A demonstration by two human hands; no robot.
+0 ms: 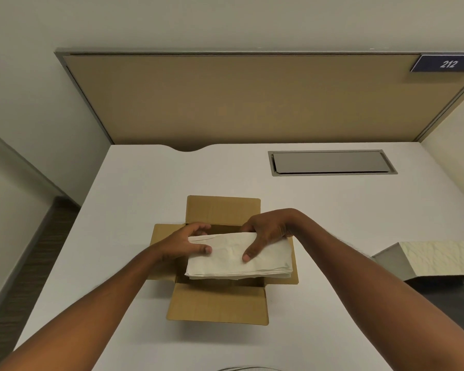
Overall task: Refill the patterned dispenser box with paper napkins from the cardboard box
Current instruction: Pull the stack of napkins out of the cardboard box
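An open cardboard box (220, 303) sits mid-table with all its flaps folded out. Just above its opening is a stack of white paper napkins (263, 261), held from both ends. My left hand (184, 242) grips the stack's left end, thumb on top. My right hand (265, 231) clasps the far right part, thumb pressing on the top sheet. The patterned dispenser box (437, 259) stands at the right edge of the table, cream-textured with a grey side, partly cut off by the frame.
The white table (145, 188) has a grey recessed cable hatch (330, 162) at the back right. A tan partition panel (239, 97) rises behind, with a "212" plate (446, 64). The table's left edge drops to a dark floor (38, 263).
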